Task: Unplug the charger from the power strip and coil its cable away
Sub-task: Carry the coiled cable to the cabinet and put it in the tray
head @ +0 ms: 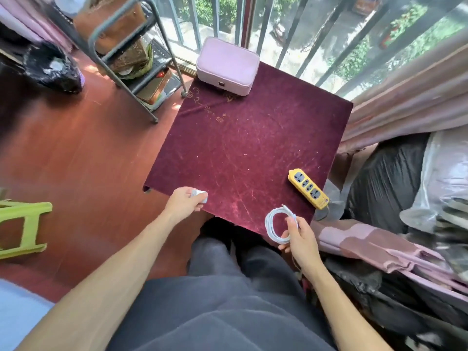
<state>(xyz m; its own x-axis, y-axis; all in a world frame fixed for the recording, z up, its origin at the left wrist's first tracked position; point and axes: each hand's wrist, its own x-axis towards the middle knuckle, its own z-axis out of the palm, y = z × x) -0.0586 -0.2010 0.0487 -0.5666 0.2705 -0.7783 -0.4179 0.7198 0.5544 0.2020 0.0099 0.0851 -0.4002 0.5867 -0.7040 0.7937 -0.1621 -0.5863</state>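
A yellow power strip (309,188) lies near the right edge of the table, with nothing plugged into its sockets. My left hand (184,201) holds the small white charger block (200,195) at the table's near left corner. My right hand (298,236) grips the white cable (274,224), which is wound into a round coil above the table's near edge; one cable end sticks up from the coil. The cable and the charger block are apart.
The table is covered in dark red velvet cloth (243,148). A pink case (228,65) stands at its far edge. A metal rack (136,54) stands to the far left, a green stool (22,226) at left, and curtains and bags (405,186) crowd the right.
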